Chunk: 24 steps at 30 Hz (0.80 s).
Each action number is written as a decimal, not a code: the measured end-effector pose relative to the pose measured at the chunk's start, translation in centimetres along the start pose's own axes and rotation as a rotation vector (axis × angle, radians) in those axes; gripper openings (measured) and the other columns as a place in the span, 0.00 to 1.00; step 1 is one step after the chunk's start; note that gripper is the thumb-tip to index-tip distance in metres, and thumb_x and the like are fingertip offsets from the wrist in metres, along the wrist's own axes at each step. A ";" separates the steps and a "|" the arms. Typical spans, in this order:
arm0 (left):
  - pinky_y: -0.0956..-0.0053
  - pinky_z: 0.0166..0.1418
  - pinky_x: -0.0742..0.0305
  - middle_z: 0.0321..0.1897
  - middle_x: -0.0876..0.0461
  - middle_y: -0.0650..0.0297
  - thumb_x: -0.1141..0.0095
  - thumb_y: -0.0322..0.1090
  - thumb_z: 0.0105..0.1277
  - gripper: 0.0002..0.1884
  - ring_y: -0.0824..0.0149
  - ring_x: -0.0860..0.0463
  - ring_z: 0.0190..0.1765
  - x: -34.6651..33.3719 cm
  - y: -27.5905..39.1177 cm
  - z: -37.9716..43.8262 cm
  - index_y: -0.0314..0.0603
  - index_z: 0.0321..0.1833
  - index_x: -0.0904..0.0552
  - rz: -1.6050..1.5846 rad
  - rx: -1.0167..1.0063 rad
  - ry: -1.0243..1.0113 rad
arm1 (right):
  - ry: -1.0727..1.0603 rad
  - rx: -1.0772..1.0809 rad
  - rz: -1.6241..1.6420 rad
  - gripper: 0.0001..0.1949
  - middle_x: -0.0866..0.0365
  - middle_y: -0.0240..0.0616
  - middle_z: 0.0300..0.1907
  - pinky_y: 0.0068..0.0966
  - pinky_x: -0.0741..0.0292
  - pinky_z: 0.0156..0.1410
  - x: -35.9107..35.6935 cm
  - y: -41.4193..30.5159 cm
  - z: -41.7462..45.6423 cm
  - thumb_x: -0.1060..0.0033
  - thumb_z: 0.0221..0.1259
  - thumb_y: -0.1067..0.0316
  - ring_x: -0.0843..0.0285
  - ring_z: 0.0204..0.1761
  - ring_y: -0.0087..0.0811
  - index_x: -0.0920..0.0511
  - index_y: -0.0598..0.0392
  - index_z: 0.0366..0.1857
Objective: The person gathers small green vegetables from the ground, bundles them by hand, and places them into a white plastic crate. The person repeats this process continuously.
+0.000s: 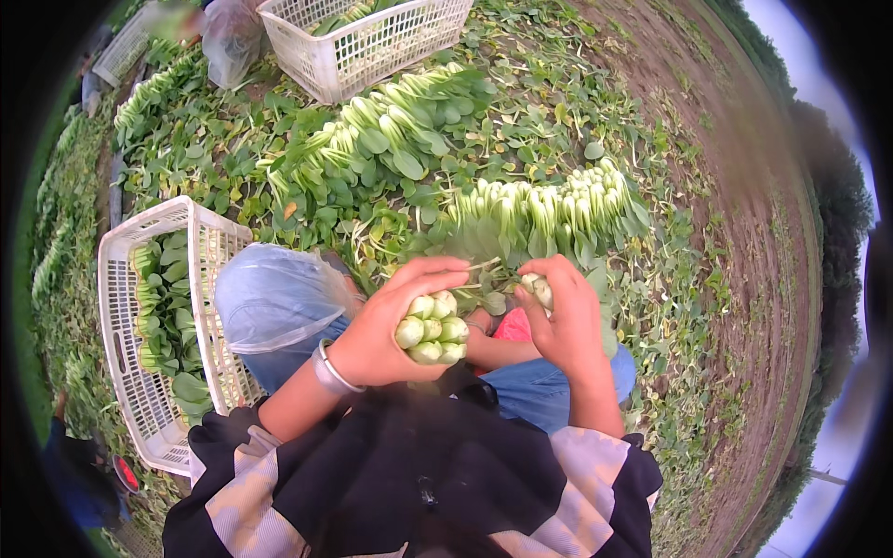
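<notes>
My left hand point(391, 328) is wrapped around a bunch of small bok choy point(432, 329), whose pale cut bases face up towards me. A silver bangle circles that wrist. To its right, my right hand point(568, 314) grips a few more bok choy point(538, 289) between thumb and fingers; their leaves are mostly hidden behind the hand. A thin loose stalk point(483, 264) sticks out by the left fingertips. Just beyond both hands lies a row of bok choy point(551, 206), pale stems pointing away and leaves towards me.
On the left stands a white plastic crate point(200, 300) with packed bok choy inside. Another white crate point(370, 59) is at the top. Between them runs a longer row of bok choy point(380, 129). Loose leaves litter the soil. A person point(80, 467) is at the lower left.
</notes>
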<state>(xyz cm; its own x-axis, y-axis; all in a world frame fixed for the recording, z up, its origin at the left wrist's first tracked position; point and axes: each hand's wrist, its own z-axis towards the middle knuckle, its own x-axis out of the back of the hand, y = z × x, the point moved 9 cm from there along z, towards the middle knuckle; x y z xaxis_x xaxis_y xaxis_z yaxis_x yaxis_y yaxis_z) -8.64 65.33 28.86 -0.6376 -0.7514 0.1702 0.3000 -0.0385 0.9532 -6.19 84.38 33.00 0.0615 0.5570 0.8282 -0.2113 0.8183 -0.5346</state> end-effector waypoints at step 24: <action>0.63 0.74 0.22 0.71 0.17 0.53 0.17 0.33 0.50 0.50 0.61 0.16 0.70 18.1 10.4 1.0 0.42 0.80 0.27 0.588 0.136 0.073 | 0.192 0.396 1.039 0.66 0.65 0.68 0.88 0.60 0.63 0.90 -11.3 -18.2 12.7 0.27 0.63 0.30 0.68 0.91 0.62 0.64 0.64 0.87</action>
<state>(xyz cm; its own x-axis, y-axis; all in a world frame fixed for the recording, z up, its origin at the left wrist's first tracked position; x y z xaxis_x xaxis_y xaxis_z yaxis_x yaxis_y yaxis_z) -17.76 51.97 42.09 -0.3408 -0.6645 0.6650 0.4904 0.4779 0.7288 -15.43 61.41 35.49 -0.1828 0.9821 -0.0452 -0.5395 -0.1386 -0.8305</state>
